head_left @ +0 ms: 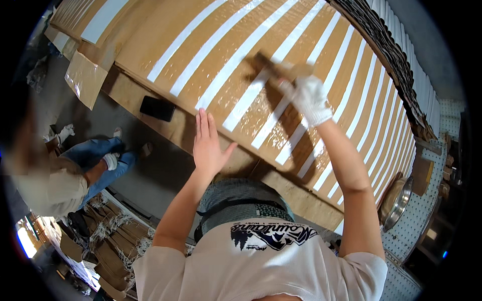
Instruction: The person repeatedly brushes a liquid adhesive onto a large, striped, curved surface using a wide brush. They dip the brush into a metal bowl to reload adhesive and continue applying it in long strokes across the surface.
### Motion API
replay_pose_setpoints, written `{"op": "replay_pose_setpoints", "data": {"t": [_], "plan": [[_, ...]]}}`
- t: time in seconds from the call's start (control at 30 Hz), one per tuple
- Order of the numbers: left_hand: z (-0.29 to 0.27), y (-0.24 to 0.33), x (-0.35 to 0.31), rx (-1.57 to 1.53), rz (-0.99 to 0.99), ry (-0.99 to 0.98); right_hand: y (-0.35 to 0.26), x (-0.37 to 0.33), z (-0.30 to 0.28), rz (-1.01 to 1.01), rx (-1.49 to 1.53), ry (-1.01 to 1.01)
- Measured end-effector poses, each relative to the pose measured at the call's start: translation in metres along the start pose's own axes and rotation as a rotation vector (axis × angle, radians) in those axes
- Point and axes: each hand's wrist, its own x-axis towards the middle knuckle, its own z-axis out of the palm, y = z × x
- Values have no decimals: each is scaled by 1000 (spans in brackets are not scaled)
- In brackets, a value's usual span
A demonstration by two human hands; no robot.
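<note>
Brown cardboard sheets (165, 37) overlap in front of me like a fan, leaving a row of white strips (243, 103). A wet, glossy coating shines on much of the brown surface. My right hand (310, 100), in a white knitted glove, is closed round a wide brush (266, 65) over the middle of the sheets. Motion smears the brush, so whether its bristles touch is hard to tell. Bare and flat, my left hand (210, 148) has its fingers stretched out, fingertips at the near edge of the sheets beside a white strip.
A black phone (157, 109) lies on the wooden table edge (128, 98) to the left. Another person (65, 175) with gloved hands is at the left. A metal bowl (400, 204) stands at the right. More stacked sheets (396, 55) line the far right; bundled cardboard (113, 246) lies lower left.
</note>
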Motion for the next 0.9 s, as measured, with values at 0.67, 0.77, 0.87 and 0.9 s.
{"op": "replay_pose_setpoints", "data": {"t": [0.67,0.77,0.87,0.9], "plan": [[8,-16,4,164,46,-37,-38,-180,30,25,86,-263],[14,-20,13,347,1,-65,1,-187,22,-185,407,34],[-9,18,21,364,-88,-222,57,-176,-7,310,12,-176],[-10,18,23,340,-95,-232,58,-180,-14,381,8,-213]]}}
